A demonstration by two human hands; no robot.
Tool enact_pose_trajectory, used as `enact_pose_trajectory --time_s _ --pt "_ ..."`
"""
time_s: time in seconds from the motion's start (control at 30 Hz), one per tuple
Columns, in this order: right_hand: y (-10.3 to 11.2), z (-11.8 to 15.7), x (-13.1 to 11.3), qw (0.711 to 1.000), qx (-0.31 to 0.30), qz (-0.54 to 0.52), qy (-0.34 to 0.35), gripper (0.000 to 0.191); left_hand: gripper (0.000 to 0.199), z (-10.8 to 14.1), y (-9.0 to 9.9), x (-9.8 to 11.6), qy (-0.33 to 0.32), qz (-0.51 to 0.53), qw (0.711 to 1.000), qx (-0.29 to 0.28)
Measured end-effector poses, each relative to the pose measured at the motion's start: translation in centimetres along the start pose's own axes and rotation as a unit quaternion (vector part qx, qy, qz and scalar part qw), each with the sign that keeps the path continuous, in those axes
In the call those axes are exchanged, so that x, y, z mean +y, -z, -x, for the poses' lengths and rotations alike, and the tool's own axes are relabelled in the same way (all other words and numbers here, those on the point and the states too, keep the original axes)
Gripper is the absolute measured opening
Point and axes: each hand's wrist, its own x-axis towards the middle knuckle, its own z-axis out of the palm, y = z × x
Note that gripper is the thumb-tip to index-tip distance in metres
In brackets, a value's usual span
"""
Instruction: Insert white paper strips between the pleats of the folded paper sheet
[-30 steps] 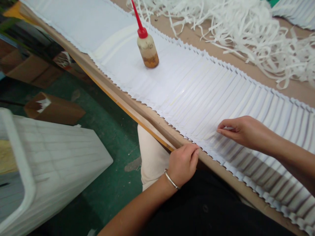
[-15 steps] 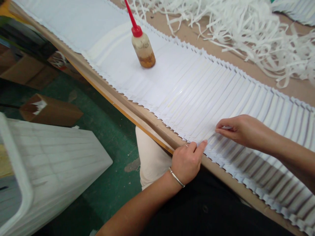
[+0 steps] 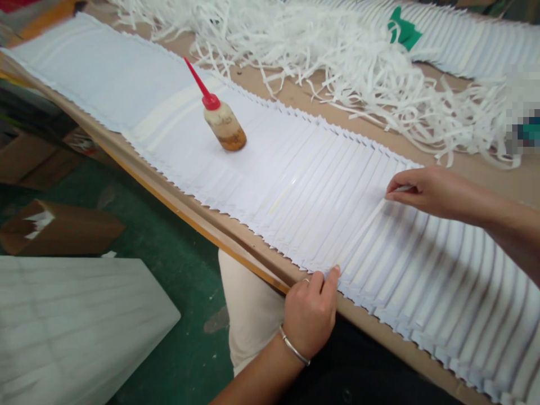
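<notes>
Overlapping white sheets (image 3: 270, 169) lie fanned out in a long row, with narrow strips along their exposed edges. My right hand (image 3: 439, 194) pinches one end of a thin white strip (image 3: 363, 232) and holds it slightly raised above the sheets. At the near edge of the row, my left hand (image 3: 311, 308) is curled, its index fingertip pressing the strip's other end against the paper; its thumb is hidden. A squeeze bottle (image 3: 228, 128) with a red nozzle and brown liquid in the bottom stands on the sheets, left of both hands.
A heap of loose white strips (image 3: 312, 62) covers the table's far side. Behind it lie another row of sheets (image 3: 472, 48) and a green scrap (image 3: 405, 32). Below the table's left edge are a white bin (image 3: 84, 326) and a cardboard box (image 3: 76, 228).
My right hand has moved away from my left hand, drawing a longer length of strip out between them. My left hand stays at the sheets' near edge. The view has shifted.
</notes>
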Motion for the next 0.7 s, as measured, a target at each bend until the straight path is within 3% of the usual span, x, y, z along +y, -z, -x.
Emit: enact_pose_trajectory --time_s 0.37,0.7 --pt "-1.0 -2.5 0.5 0.999 -0.037 0.020 -0.016 0.017 0.043 0.1 0.1 -0.3 -0.013 0.005 1.000 0.005" --pt "-1.6 -2.5 1.0 0.999 -0.012 0.035 -0.024 0.018 0.043 0.2 0.2 -0.4 -0.011 0.019 1.000 0.009"
